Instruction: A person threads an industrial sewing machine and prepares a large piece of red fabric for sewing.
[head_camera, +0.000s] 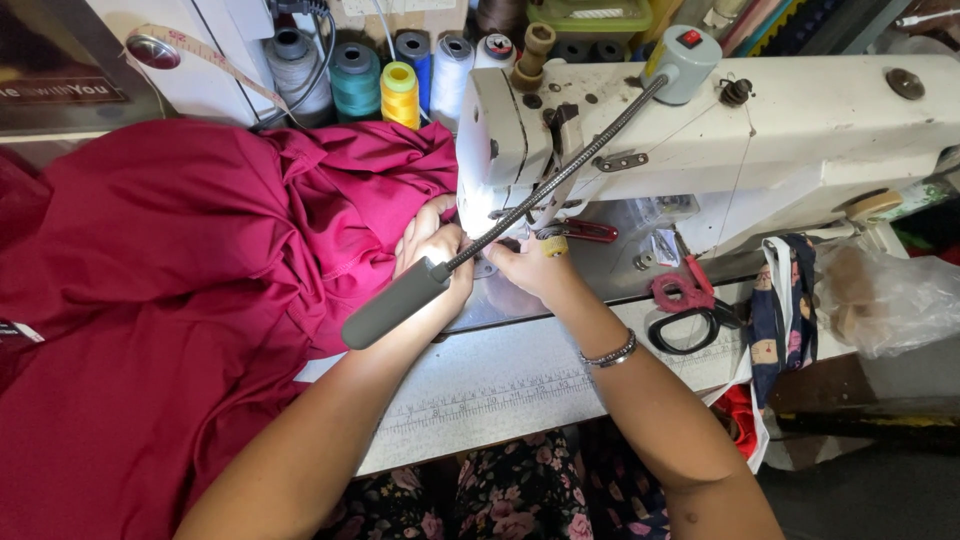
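Pressing red fabric | left hand flat; right hand pinching; fabric runs leftward

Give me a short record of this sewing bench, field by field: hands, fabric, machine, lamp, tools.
left hand: on the magenta fabric beside the needle area
right hand: at the presser foot, bracelet on its wrist
sewing machine: cream, lit at the needle
lamp: grey, on a gooseneck, crossing the left hand
scissors: on the bench, right of the hands
thread cones: row behind the fabric
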